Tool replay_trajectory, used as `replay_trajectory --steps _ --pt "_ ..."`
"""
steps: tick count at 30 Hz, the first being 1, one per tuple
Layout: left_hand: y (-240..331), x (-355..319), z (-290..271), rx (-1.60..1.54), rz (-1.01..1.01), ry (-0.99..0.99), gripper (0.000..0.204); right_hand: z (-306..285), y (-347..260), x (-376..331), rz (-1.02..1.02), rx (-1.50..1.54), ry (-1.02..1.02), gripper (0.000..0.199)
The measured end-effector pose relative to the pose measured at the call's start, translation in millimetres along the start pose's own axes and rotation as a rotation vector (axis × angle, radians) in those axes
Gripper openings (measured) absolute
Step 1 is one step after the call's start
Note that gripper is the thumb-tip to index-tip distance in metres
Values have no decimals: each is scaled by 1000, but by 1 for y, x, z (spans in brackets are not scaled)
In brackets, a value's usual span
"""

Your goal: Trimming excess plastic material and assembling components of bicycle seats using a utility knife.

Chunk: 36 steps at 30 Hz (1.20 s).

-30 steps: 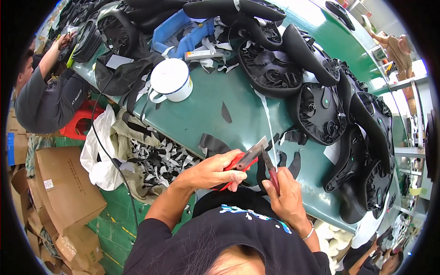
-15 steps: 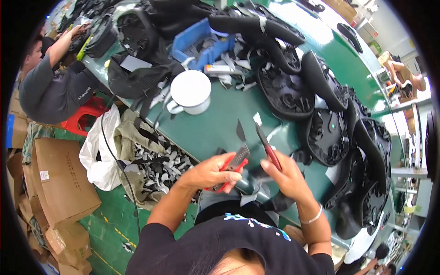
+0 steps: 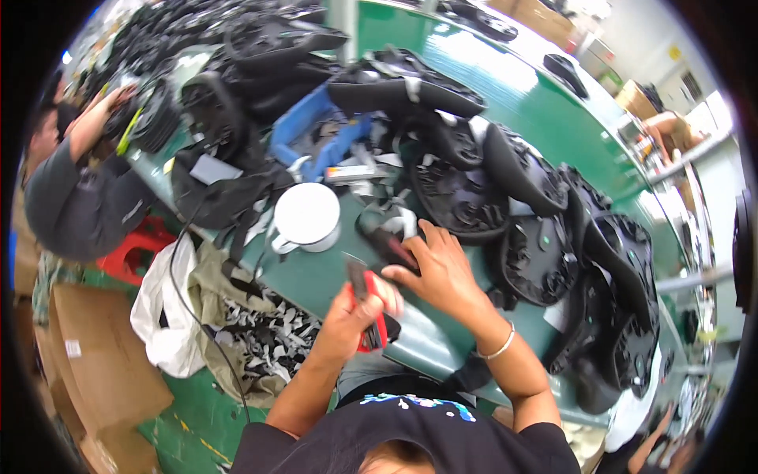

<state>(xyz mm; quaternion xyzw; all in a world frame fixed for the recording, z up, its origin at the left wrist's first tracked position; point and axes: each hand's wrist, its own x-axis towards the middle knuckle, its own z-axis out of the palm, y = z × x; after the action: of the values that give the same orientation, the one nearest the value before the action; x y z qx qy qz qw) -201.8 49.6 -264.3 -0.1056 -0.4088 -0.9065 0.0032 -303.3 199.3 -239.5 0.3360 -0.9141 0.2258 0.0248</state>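
Note:
My left hand [image 3: 353, 317] is closed around red-handled scissors [image 3: 365, 303], blades pointing up over the green table [image 3: 474, 103]. Just to its right, my right hand [image 3: 439, 265] reaches forward and grips a small black piece [image 3: 388, 243] with a white patch, close to a white mug [image 3: 306, 217]. A thin bracelet circles my right wrist. Black moulded seat shells [image 3: 462, 193] lie in a pile just beyond my right hand.
Many more black shells [image 3: 608, 276] crowd the table's right side and back. A blue tray [image 3: 316, 138] holds small parts. A bag of black and white scraps [image 3: 260, 336] hangs at the table's near edge beside cardboard boxes [image 3: 87, 371]. Another person [image 3: 75, 182] works at the left.
My right hand has let go of the thin strip it held and moved forward onto the black piece by the mug. The scissors have stayed in my left hand, now held lower.

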Motion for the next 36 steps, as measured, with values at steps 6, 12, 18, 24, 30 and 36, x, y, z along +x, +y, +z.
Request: replay_trajectory --steps 6,12,18,24,30,36 --pt "-46 50 54 87 -130 -34 61 -44 -4 -71 142 721 180 34" --pt "-60 112 84 323 -44 177 41 -88 82 -67 543 1387 800 38" --pt "-76 129 91 269 -68 249 39 -81 116 -23 673 1516 525 43" --pt "-55 119 52 64 -144 281 58 -78 93 -78 641 1446 550 21" --pt "-52 74 45 251 -417 88 85 -60 42 -207 593 1210 -28 33" --pt "-31 31 48 315 -534 -52 84 -52 47 -234 342 1079 -155 41"
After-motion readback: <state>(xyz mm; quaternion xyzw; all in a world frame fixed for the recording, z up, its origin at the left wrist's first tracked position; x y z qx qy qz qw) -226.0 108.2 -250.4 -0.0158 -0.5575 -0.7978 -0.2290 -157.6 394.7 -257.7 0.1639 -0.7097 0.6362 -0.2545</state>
